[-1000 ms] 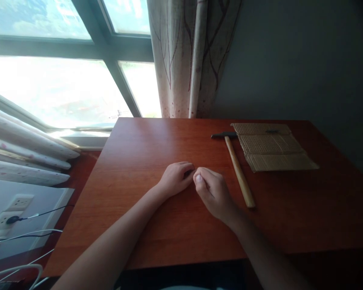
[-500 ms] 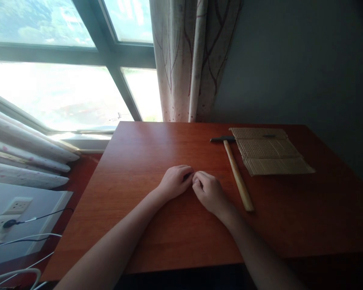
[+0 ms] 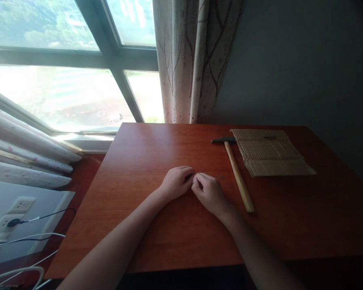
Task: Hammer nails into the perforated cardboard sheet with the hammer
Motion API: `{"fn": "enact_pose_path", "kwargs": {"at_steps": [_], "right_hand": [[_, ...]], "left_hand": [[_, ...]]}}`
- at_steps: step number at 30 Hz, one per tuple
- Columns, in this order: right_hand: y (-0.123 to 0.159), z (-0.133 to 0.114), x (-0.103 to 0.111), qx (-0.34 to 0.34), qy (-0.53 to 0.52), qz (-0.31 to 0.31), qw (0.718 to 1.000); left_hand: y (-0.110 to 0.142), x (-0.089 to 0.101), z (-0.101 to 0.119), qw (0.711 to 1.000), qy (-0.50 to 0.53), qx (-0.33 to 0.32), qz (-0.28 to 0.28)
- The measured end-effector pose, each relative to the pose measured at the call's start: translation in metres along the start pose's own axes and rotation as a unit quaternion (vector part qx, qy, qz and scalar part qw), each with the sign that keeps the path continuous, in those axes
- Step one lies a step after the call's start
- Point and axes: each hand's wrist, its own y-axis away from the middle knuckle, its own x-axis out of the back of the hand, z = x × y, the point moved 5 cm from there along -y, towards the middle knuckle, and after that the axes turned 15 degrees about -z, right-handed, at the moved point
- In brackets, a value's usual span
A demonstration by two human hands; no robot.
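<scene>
My left hand (image 3: pixel 178 182) rests on the brown wooden table with its fingers loosely curled inward. My right hand (image 3: pixel 210 191) is closed in a loose fist, its fingertips meeting those of the left. No object shows in either hand, though the insides of the fingers are hidden. Just right of my right hand lies a hammer (image 3: pixel 239 177) with a pale wooden handle and a dark head. The hammer head reaches to the left edge of a flat piece of corrugated cardboard (image 3: pixel 272 155). A small dark object (image 3: pixel 270 137), too small to name, lies on the cardboard.
The table (image 3: pixel 139 153) stands against a window (image 3: pixel 78 96) and a patterned curtain (image 3: pixel 181 60). A dark wall (image 3: pixel 290 64) rises behind it. At lower left, wall sockets (image 3: pixel 21 204) hold a black plug (image 3: pixel 13 222), with cables hanging beside the table's left edge.
The camera view has shifted slightly, moving the scene a little right and down. My hands stay together, and the hammer and cardboard lie as before.
</scene>
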Motion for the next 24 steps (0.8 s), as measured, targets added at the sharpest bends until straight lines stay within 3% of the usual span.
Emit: {"fn": "enact_pose_path", "kwargs": {"at_steps": [24], "right_hand": [[-0.0005, 0.0046, -0.0040, 0.029, -0.007, -0.016, 0.999]], "left_hand": [[0.0016, -0.0025, -0.0017, 1.000, -0.011, 0.009, -0.013]]}}
